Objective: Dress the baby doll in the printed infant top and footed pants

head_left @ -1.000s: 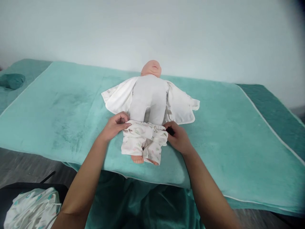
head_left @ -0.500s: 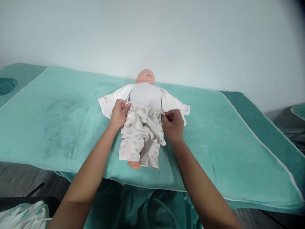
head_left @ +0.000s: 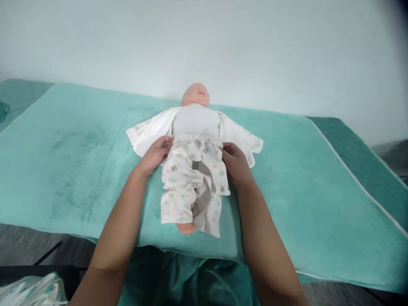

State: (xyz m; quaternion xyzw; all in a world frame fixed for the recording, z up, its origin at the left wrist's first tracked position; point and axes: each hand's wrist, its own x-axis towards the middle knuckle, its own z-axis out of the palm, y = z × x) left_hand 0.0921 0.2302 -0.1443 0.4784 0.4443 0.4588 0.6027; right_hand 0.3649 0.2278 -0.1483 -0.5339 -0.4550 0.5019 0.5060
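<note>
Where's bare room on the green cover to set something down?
Two patches of bare green cover: between the left end panel and the left hand; between the right hand and the right end panel. Crowded: the middle, with doll, open white jacket, printed pants, both hands.

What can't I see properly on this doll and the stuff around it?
All in the head view:
The second foot of the doll: hidden by the trousers.
The doll's arms: covered by the jacket.
The right hand: the hand itself hides some fingertips, so its grip is unclear.
The patterned cloth: cut off by the left and bottom edges.
</note>
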